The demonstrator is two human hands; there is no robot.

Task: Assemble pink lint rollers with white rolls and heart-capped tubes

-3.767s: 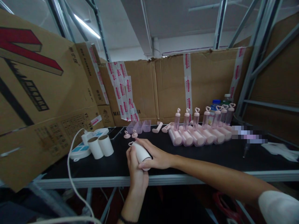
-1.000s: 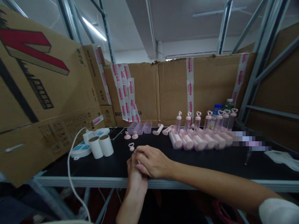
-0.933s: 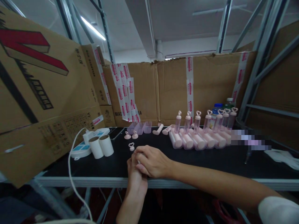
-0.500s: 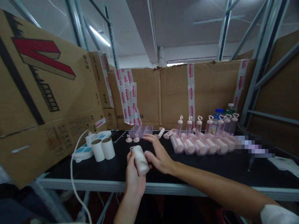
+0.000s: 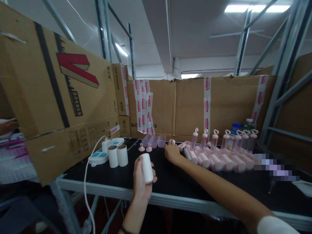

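My left hand (image 5: 140, 178) is wrapped around a smooth white cylinder (image 5: 147, 169), held tilted above the front of the table. My right hand (image 5: 173, 153) reaches to the back of the table, its fingers bent round a small pink plastic piece (image 5: 172, 141) whose top shows above them; the fingertips are mostly hidden. Just left of that hand, two pink caps with loops (image 5: 149, 148) stand on the table. Behind them is a translucent purple divided tray (image 5: 154, 141). Another pink piece (image 5: 184, 145) lies right of my right hand.
Two hollow white tubes (image 5: 123, 156) stand at left beside a power strip (image 5: 98, 158) with a white cable (image 5: 85, 182). A row of pink cylinders (image 5: 216, 161) with upright clear pink tubes fills the right. Cardboard walls (image 5: 190, 107) enclose the back and left.
My right hand has left the white cylinder and moved forward to the pink piece at the back. My left hand still holds the cylinder. The view has shifted to the left.
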